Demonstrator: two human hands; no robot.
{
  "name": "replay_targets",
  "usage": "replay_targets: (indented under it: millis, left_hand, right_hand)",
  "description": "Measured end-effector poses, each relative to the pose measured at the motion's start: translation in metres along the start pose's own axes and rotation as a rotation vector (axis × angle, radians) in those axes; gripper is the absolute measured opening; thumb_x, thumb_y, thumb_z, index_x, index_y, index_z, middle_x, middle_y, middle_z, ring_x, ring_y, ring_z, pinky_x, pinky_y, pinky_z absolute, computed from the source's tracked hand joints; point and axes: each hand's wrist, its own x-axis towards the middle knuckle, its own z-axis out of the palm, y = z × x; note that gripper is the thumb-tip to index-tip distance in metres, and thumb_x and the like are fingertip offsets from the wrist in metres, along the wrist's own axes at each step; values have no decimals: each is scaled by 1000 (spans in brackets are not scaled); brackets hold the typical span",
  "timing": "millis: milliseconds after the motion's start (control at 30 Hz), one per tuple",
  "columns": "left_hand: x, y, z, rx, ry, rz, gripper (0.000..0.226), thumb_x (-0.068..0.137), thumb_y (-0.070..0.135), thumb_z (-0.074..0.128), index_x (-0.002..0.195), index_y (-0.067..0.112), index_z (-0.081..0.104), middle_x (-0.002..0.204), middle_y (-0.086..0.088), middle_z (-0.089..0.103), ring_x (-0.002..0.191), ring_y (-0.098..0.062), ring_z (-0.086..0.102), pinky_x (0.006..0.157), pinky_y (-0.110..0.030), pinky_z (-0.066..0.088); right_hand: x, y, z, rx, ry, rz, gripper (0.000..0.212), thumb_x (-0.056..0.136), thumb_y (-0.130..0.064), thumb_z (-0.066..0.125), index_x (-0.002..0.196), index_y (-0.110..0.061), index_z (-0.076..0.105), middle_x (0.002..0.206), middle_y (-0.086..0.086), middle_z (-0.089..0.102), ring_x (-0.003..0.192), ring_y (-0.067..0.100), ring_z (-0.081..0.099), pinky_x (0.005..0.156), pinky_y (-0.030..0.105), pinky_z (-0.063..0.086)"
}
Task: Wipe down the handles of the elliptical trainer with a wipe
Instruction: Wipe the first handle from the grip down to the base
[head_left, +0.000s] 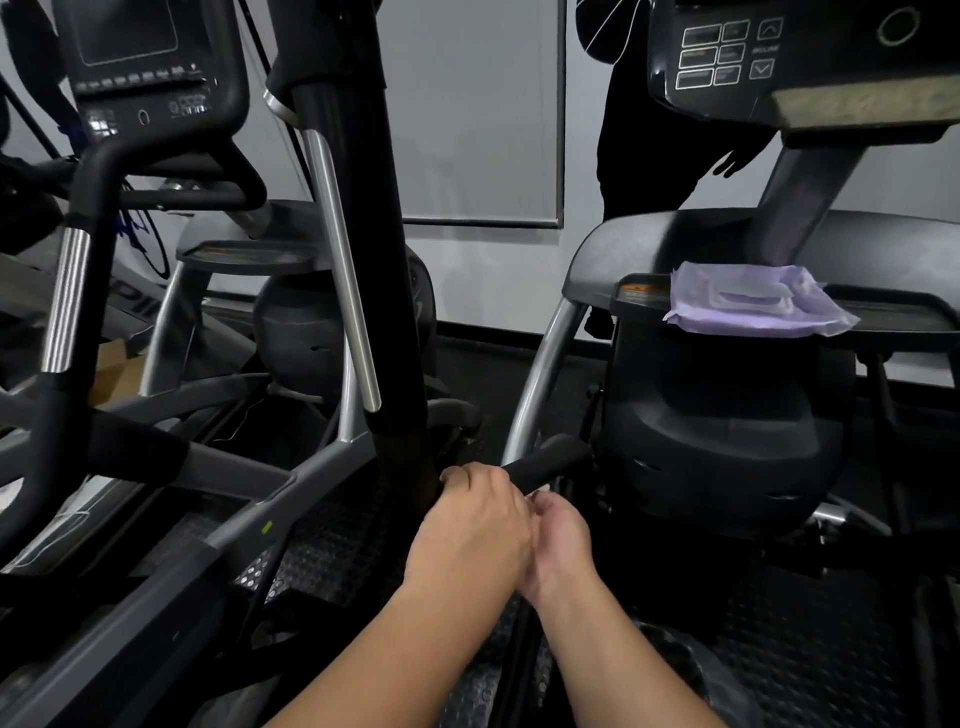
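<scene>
While both hands meet, left grip (475, 512) clamps handle (545, 460); right grip (558, 535) — closure unclear.

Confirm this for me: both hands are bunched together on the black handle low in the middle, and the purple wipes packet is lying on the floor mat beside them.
Not quite. The head view shows the left hand and right hand together on the black handle, but the purple wipes packet is not on the floor mat. It lies up on the dark ledge of the right-hand machine, well above the hands.
</scene>
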Motion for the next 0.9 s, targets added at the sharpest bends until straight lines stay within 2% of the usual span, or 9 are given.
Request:
replay_targets:
  millis: [67,133,233,333,467,600,700,800,900]
  left_hand:
    - [1,-1,0,-15,-3,-3,29,100,11,41,122,-7,48,110,-29,56,102,-41,56,87,-52,46]
    - [1,-1,2,-23,5,-11,29,100,12,41,121,-6,50,108,-29,57,100,-41,56,85,-52,46]
    - [1,-1,5,-40,14,-24,32,100,10,36,123,-8,48,109,-30,56,101,-41,55,85,-52,45]
    - [2,0,6,-70,57,-23,35,101,8,29,127,-10,45,114,-32,54,105,-42,54,88,-53,43]
    - [3,2,8,-77,96,-29,41,99,6,22,130,-10,44,115,-31,55,106,-42,54,88,-54,43]
    - [2,2,8,-62,89,-26,36,100,7,29,126,-9,47,111,-31,55,102,-42,55,86,-53,45]
    - [1,1,6,-45,74,-31,38,100,7,28,128,-10,47,111,-32,55,102,-42,55,86,-53,45]
    - [2,1,5,-58,77,-19,37,100,6,26,127,-9,45,114,-31,54,104,-42,54,88,-54,44]
    - [1,0,4,-51,74,-14,34,100,7,29,126,-8,46,112,-30,55,103,-41,54,86,-53,44]
  right_hand:
    - [-5,4,-3,-114,15,-170,17,100,-16,45,99,-7,59,73,9,60,65,24,59,60,35,48]
    - [-7,-1,2,-173,106,-318,9,102,-14,49,98,-9,55,70,7,60,58,18,56,53,32,45]
    - [-1,-9,8,-229,204,-494,4,99,-15,57,99,-14,60,81,13,62,67,22,56,60,36,47]
    - [-1,-13,6,-443,189,-640,12,93,-24,63,81,-27,63,77,7,64,72,23,57,66,42,49]
    - [-3,-32,6,-808,214,-784,16,95,-27,61,80,-22,61,72,-2,64,70,18,60,69,40,50]
    - [-6,-44,14,-1136,178,-819,14,94,-30,57,83,-24,65,82,-5,68,79,16,63,72,34,50]
    - [-4,-53,15,-1216,190,-796,16,94,-29,56,83,-24,65,81,-4,68,79,19,63,73,35,51]
    - [-10,-46,21,-1354,85,-839,16,93,-31,54,84,-27,67,87,-6,68,82,16,62,75,34,51]
    - [-14,-51,20,-1337,60,-823,18,93,-30,55,81,-29,67,82,-7,69,79,13,63,72,32,50]
